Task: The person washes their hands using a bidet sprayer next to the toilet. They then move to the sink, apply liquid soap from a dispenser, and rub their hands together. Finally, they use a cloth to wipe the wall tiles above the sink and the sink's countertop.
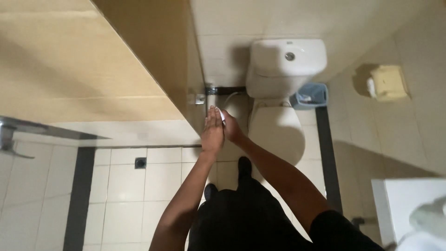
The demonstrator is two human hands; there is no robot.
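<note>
Bottom of frame: person's dark trousers and two dark shoes (pixel 244 163) on the pale tiled floor (pixel 125 186), both bare forearms reaching up toward frame centre. Left hand (pixel 212 131) just left of centre, flat, fingers straight and together, palm side toward the right hand, holding nothing that shows. Right hand (pixel 231 126) right beside it, touching or nearly so, curled around a small white wad (pixel 221 114), likely tissue or cloth; only its upper edge shows between the two hands. Can't tell how tight the grip is.

Just right of the hands: white toilet (pixel 278 130), lid down, centre frame. Above it the cistern (pixel 285 62) with a round flush button on top, upper centre. Small blue bin (pixel 312 95) right of the cistern base. Tan paper dispenser (pixel 388 82) on the wall, upper right. Beige partition panel (pixel 83 60) fills upper left, its edge running down to the hands. Floor drain (pixel 140 162) lower left of centre. Metal handle (pixel 9 139) at far left edge. White counter corner (pixel 409 209) lower right, blurred.
</note>
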